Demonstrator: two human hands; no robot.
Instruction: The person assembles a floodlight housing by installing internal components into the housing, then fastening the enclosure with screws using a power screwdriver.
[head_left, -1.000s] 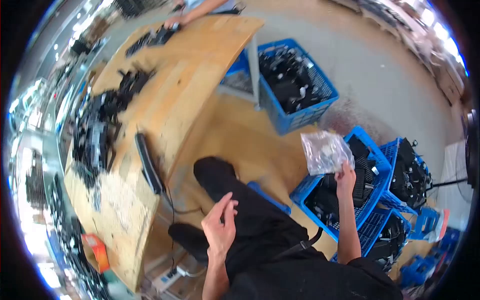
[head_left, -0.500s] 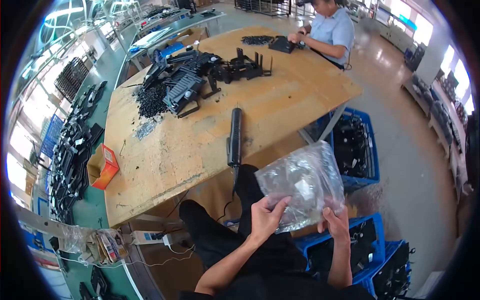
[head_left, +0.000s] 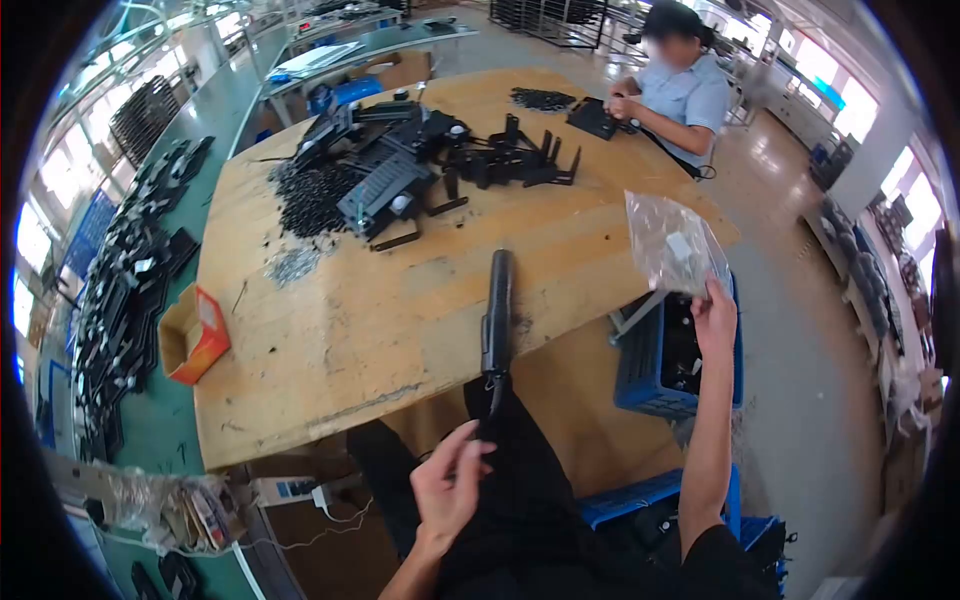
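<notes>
A clear plastic bag (head_left: 672, 245) with a small white label hangs from my right hand (head_left: 714, 318), pinched at its lower right corner and overlapping the table's right edge. My left hand (head_left: 448, 487) holds nothing visible; its fingers are loosely bent and apart, over my lap near the table's front edge. Just beyond it, a black electric screwdriver (head_left: 498, 310) lies on the wooden table (head_left: 340, 340), its cord running down off the edge close to my left fingertips.
Black metal brackets (head_left: 390, 185) and a heap of dark screws (head_left: 315, 205) cover the table's back left. An orange box (head_left: 205, 345) sits on the left edge. Blue crates (head_left: 650, 385) with black parts stand right. Across the table, a person (head_left: 680, 95) handles a black part.
My left hand has let go of the plastic bag and moved left and down. The right hand has carried the bag up and right, over the table's right side.
</notes>
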